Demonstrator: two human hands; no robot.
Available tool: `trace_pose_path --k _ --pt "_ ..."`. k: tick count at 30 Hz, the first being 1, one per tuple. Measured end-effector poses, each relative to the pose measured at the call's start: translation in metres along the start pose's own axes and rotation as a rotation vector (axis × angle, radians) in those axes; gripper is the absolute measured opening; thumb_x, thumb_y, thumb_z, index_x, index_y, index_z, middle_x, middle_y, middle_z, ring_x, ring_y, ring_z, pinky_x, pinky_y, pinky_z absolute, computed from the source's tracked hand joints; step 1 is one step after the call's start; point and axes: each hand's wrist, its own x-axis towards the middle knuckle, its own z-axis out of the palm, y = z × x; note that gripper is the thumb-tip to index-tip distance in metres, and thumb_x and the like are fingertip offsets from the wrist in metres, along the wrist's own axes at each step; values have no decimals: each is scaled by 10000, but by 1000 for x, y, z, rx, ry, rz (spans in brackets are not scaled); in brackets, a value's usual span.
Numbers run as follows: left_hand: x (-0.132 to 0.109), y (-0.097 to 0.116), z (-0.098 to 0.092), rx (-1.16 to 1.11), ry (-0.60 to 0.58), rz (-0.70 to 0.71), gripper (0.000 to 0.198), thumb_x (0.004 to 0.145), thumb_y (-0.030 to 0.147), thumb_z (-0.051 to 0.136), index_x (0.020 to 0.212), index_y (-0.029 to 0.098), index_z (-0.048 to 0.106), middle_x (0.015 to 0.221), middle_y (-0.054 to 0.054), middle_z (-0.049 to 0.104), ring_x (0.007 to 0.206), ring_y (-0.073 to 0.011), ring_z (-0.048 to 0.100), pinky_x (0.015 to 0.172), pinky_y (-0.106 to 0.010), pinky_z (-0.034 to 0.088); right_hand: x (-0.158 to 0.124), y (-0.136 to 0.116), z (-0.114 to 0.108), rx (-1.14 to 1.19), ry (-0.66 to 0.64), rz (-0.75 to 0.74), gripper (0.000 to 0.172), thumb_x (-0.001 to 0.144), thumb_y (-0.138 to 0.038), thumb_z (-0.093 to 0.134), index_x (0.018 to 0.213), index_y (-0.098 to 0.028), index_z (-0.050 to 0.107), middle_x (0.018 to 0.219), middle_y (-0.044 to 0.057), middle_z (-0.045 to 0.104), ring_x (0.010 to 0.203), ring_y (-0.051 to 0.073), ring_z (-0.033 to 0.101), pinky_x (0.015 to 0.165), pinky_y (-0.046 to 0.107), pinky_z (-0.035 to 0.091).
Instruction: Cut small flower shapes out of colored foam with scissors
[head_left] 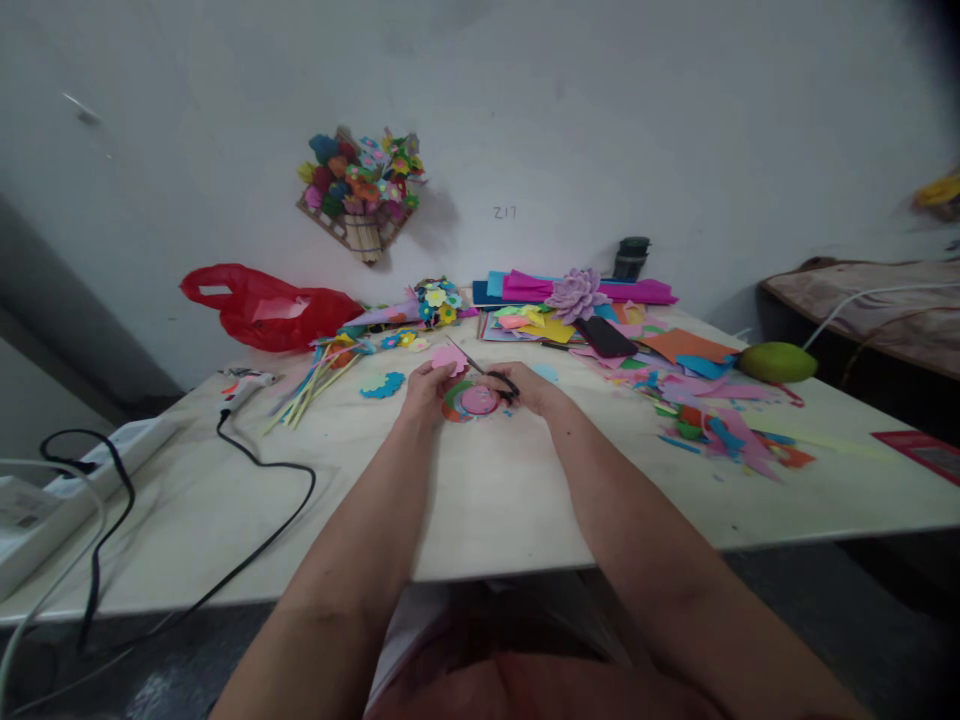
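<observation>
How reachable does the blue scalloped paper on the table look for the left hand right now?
Probably yes: the blue scalloped paper lies beside the left hand, with nothing visible standing between them, though the hand may first need to release the pink paper.

On the pale wall point(637, 120), to the right of the flower basket point(364, 238) and about level with its lower blooms, reads "Z17" or possibly "217", in thin dark characters point(505, 213) set in one short row. Far below and to the left of the flower basket, on a white box point(13, 492), bears a small greyish label point(28, 520), too blurred to make out.
</observation>
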Motion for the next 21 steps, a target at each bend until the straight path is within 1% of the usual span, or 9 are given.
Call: trace_pose_path --k 6,10,18,21 --pt "-1 0 1 -16 -1 -16 191 550 82 712 717 123 629 703 -59 677 670 -168 668 721 -285 539 0 1 0 -27 -14 -17 269 780 -391 598 720 -140 523 509 -25 527 352 46 433 295 157 211" --pt "-1 1 1 -18 -9 -21 180 551 72 708 705 117 628 701 -66 677 665 -168 669 723 -277 543 0 2 -1 -21 -19 -30 295 780 -418 597 725 -137 528 520 -19 528 354 43 434 296 156 211" --pt "-2 2 3 -22 5 -34 195 546 67 703 718 115 626 695 -63 674 661 -166 667 747 -289 541 0 2 -1 -21 -15 -10 278 777 -402 604 726 -141 522 522 -22 530 355 42 434 296 157 213" --pt "-2 1 3 -16 7 -35 213 545 73 714 733 121 626 703 -64 673 692 -180 671 775 -316 536 0 2 -1 -27 -17 -22 275 777 -399 604 723 -141 525 529 -19 533 359 43 437 297 162 214"
